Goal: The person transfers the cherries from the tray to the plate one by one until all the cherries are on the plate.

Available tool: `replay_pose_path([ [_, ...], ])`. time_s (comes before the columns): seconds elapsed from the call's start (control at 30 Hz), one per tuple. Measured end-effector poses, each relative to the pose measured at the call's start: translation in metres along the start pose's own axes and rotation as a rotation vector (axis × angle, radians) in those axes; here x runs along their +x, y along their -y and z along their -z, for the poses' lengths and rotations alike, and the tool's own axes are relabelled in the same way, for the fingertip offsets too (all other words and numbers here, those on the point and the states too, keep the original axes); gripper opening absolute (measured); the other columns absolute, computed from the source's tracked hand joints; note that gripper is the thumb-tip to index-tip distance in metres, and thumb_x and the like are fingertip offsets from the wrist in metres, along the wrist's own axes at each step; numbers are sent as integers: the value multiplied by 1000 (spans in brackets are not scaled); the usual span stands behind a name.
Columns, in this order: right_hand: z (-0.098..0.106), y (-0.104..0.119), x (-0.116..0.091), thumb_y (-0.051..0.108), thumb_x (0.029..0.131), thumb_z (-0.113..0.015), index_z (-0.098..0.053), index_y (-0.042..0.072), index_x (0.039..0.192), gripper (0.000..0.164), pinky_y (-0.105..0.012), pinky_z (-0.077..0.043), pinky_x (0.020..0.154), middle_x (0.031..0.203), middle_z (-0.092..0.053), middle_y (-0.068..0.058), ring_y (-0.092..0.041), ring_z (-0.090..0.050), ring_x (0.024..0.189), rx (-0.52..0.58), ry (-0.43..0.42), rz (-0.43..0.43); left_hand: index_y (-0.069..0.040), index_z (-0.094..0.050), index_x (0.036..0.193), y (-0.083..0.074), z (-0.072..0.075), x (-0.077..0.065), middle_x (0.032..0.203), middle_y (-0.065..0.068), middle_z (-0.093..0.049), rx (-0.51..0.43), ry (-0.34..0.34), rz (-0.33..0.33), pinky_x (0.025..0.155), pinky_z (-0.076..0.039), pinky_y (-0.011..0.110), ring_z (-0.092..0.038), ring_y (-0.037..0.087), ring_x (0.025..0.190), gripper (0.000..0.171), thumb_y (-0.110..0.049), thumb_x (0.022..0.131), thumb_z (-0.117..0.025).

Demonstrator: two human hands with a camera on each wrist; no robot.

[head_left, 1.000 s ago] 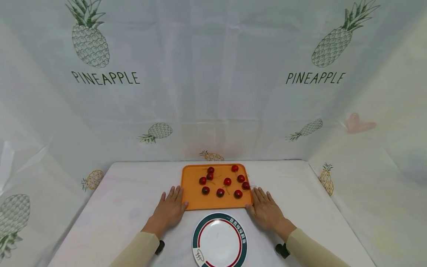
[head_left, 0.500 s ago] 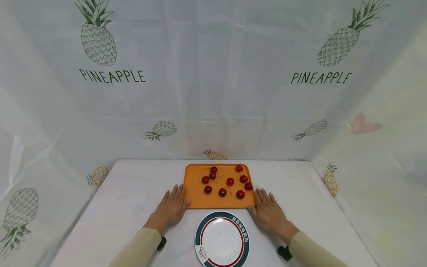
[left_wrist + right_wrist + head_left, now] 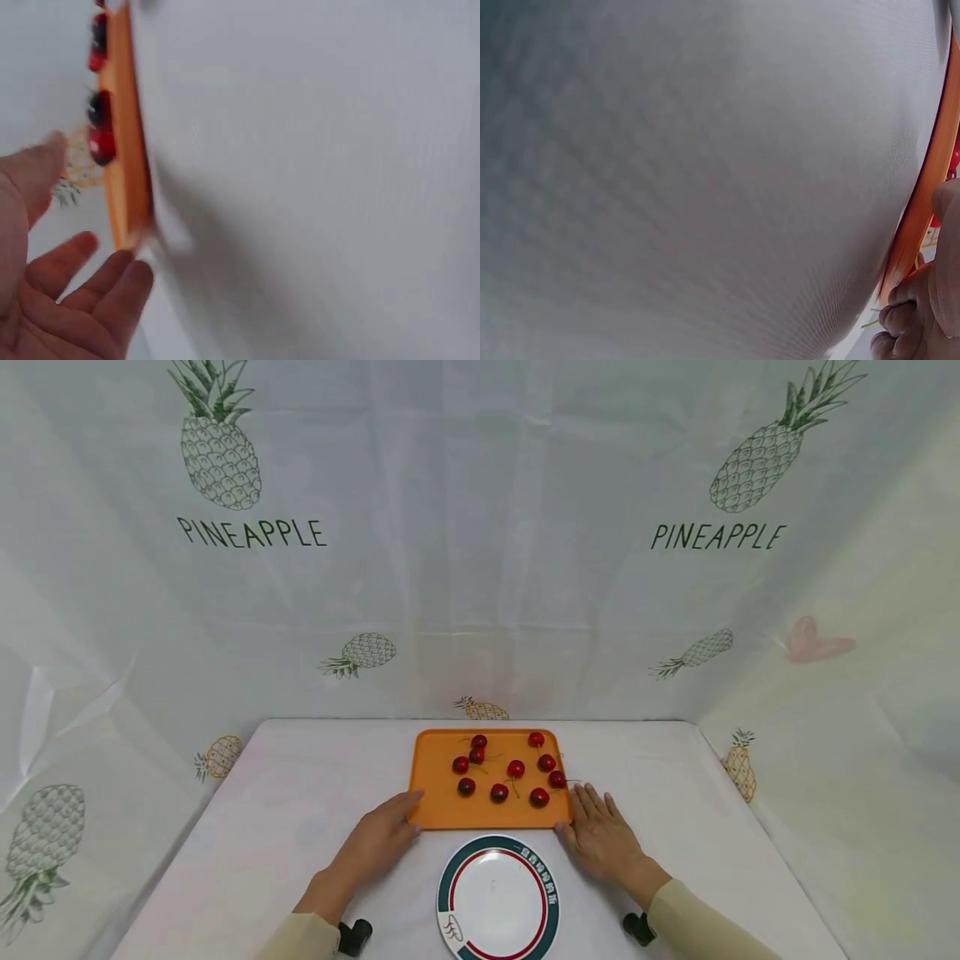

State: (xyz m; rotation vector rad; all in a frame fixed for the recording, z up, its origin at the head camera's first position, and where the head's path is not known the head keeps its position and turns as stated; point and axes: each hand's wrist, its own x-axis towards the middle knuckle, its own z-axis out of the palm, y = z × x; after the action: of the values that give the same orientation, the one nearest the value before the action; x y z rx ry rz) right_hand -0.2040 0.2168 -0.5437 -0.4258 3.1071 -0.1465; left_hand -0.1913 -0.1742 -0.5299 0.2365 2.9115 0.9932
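Note:
An orange tray (image 3: 442, 815) lies on the white-covered table with several dark red cherries (image 3: 516, 769) scattered on it, some with thin stems. At the tray's left side is my left hand (image 3: 378, 838), its fingertips right at the near left edge. In the left wrist view the left thumb (image 3: 41, 169) stands apart from the gently bent fingers (image 3: 124, 289), close to the tray's end (image 3: 135, 202). My right hand (image 3: 602, 837) lies flat with straight fingers along the tray's right side, thumb near the front right corner.
A white plate (image 3: 495, 902) with a dark green and red rim sits in front of the tray, between the forearms. Behind the table hangs a pale curtain (image 3: 480, 568) printed with pineapples. One stem pokes past the tray's right edge.
My left hand has turned from lying flat beside the tray to standing more on its side, fingers bent toward the tray's edge. The right hand stays where it was.

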Motion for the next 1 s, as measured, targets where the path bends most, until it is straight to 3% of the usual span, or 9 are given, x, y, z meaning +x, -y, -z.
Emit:
replay_pose_path([
  [0.1,-1,-1,0,47,108,-51,-38,-7,159,75,-63,-22,131,165,-38,-25,-45,-31,156,-2,0,3,-29,-56,154,-7,2,-11,150,8,-62,-135,24,47,113,-51,57,-61,33,133,63,-25,95,-79],
  [0.17,-2,-1,1,47,108,-51,-38,-7,159,75,-64,-22,131,165,-38,-25,-45,-31,156,0,-3,4,-30,-56,154,-10,2,-16,145,8,-65,-177,48,65,107,-56,55,-65,29,123,68,-23,91,-83],
  [0.27,-2,-2,1,47,108,-51,-38,-7,159,75,-64,-21,131,166,-38,-25,-45,-31,157,5,-10,7,-29,-56,154,-12,3,-22,137,7,-68,-236,93,92,99,-61,49,-68,22,114,74,-21,87,-87],
  [0.43,-3,-2,1,47,107,-53,-38,-6,159,76,-65,-20,131,165,-38,-25,-45,-31,157,20,-25,10,-24,-53,156,-14,3,-27,126,9,-69,-424,215,145,91,-64,42,-68,20,99,78,-14,86,-86],
  [0.67,-3,-2,0,48,107,-53,-39,-6,159,76,-65,-21,131,165,-39,-25,-45,-31,156,23,-29,8,-18,-44,162,-17,-15,-30,119,13,-68,-730,381,224,81,-68,40,-73,23,90,85,-1,88,-82],
  [0.83,-1,-2,0,49,108,-52,-37,-5,160,77,-65,-19,131,166,-37,-24,-44,-30,157,19,-10,2,-19,-41,163,-20,-24,-32,118,13,-67,-790,447,240,75,-69,41,-75,22,84,89,3,87,-81],
  [1.0,-1,-2,0,49,108,-51,-36,-5,160,77,-64,-19,131,167,-37,-24,-44,-29,157,18,1,-3,-24,-46,161,-26,-28,-32,115,12,-65,-727,446,250,68,-68,39,-73,22,76,89,4,85,-83],
])
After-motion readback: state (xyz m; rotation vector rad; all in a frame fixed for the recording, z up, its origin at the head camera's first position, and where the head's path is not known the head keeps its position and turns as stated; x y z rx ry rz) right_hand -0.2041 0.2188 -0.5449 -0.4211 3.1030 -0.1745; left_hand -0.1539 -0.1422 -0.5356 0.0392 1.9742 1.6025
